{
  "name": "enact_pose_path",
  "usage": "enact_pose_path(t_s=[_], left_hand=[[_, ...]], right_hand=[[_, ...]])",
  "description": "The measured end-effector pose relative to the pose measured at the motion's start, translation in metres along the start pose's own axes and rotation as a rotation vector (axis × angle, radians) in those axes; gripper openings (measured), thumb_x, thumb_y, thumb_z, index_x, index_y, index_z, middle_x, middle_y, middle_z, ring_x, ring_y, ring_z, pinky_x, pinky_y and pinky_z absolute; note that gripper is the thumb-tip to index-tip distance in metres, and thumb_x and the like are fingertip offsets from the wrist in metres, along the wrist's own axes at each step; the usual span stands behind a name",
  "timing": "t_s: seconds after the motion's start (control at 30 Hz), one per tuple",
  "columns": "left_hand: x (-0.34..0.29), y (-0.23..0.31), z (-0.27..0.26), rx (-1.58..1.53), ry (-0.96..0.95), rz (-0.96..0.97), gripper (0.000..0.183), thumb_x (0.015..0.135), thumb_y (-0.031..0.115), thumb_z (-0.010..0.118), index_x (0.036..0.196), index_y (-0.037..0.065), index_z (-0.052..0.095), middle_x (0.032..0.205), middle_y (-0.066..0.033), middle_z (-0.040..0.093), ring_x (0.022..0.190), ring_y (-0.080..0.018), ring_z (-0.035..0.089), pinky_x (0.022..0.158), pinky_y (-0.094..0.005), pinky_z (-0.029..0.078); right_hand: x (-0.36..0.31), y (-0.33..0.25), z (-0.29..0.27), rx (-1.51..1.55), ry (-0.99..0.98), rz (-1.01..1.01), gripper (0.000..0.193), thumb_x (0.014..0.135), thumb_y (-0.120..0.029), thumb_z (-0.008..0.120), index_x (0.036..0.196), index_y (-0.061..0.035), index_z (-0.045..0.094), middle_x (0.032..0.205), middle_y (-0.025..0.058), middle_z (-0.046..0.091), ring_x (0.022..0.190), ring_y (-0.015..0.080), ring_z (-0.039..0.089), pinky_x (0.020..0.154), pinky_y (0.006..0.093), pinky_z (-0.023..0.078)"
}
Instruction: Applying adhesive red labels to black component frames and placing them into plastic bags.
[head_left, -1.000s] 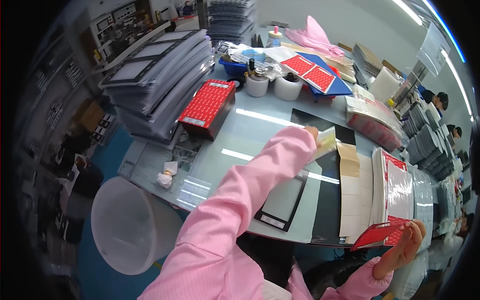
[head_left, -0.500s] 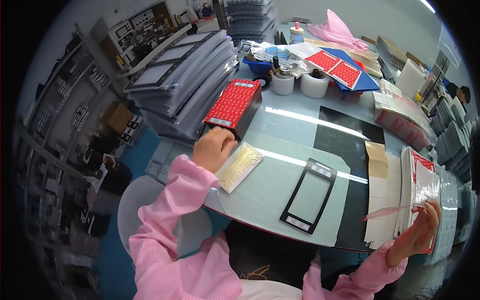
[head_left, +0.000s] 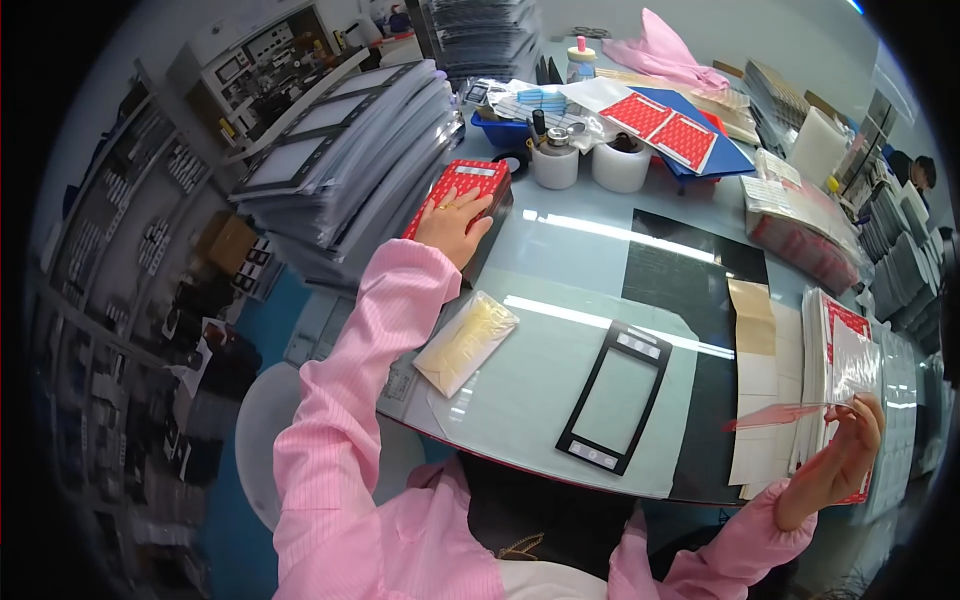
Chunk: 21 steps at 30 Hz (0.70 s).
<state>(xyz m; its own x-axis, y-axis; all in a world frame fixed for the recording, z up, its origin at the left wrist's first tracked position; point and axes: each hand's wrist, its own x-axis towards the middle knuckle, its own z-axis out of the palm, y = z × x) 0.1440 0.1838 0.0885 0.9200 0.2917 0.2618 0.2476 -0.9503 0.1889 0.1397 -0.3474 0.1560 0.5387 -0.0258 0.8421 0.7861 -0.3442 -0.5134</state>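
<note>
My left hand [head_left: 455,226] lies with its fingers spread over a red-topped stack of panels [head_left: 476,178] at the left of the table. At the right edge, my right hand [head_left: 846,452] pinches a thin clear film with a reddish tint [head_left: 775,417], which sticks out to the left over the paper strips. A black-framed panel with a clear window [head_left: 574,420] lies flat on the pale green mat [head_left: 510,420], between my two hands. Just below my left hand rests a white pad with a yellowish wrapped piece on it [head_left: 466,343].
Tall stacks of framed sheets [head_left: 350,165] stand at the left. Farther back are a white round pot with a metal lid [head_left: 556,167], a tape roll [head_left: 620,168] and a blue tray [head_left: 520,133]. Brown and white paper strips [head_left: 765,400] and red-and-white sheets [head_left: 850,350] lie at the right.
My left hand has moved up and away, from above the white pad onto the red-topped stack, and its fingers have spread. My right hand keeps its place with the film.
</note>
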Motion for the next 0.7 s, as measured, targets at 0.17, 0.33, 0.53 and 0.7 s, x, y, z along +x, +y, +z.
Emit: enact_pose_path(t_s=[0.17,0.33,0.53,0.7], left_hand=[[-0.008,0.005,0.003,-0.078,0.158,0.01,0.035,0.097,0.031,0.059,0.126,0.012,0.068,0.138,-0.0143,0.06,0.137,-0.0347,0.047,0.115,-0.0448,0.033],[-0.012,0.016,0.004,-0.059,0.438,0.148,0.017,0.089,0.022,0.07,0.09,0.007,0.078,0.11,-0.0116,0.074,0.116,-0.0331,0.064,0.103,-0.0442,0.046],[-0.021,0.032,-0.004,-0.091,0.572,0.342,0.013,0.08,0.016,0.078,0.074,0.007,0.071,0.105,-0.0104,0.074,0.111,-0.0328,0.064,0.098,-0.0448,0.046],[-0.068,0.137,-0.056,-0.68,0.493,0.563,0.027,0.073,0.017,0.085,0.091,0.007,0.068,0.101,-0.0085,0.07,0.101,-0.03,0.063,0.095,-0.042,0.046]], right_hand=[[-0.006,0.006,0.009,-0.018,0.034,0.042,0.015,0.103,-0.007,0.05,0.109,-0.0034,0.063,0.117,0.0112,0.061,0.093,0.0149,0.058,0.076,0.026,0.046],[-0.002,-0.002,0.011,0.061,-0.008,0.049,0.016,0.103,-0.005,0.049,0.109,-0.0022,0.063,0.119,0.0123,0.06,0.089,0.0142,0.057,0.075,0.0263,0.046],[0.002,-0.018,0.032,0.102,-0.082,0.07,0.013,0.1,-0.001,0.052,0.107,-0.0009,0.064,0.117,0.0119,0.059,0.088,0.0123,0.056,0.074,0.0255,0.047],[0.004,-0.033,0.057,0.118,-0.201,0.164,0.014,0.091,0.001,0.065,0.103,-0.0029,0.068,0.112,0.0119,0.059,0.093,0.0175,0.059,0.078,0.0263,0.048]])
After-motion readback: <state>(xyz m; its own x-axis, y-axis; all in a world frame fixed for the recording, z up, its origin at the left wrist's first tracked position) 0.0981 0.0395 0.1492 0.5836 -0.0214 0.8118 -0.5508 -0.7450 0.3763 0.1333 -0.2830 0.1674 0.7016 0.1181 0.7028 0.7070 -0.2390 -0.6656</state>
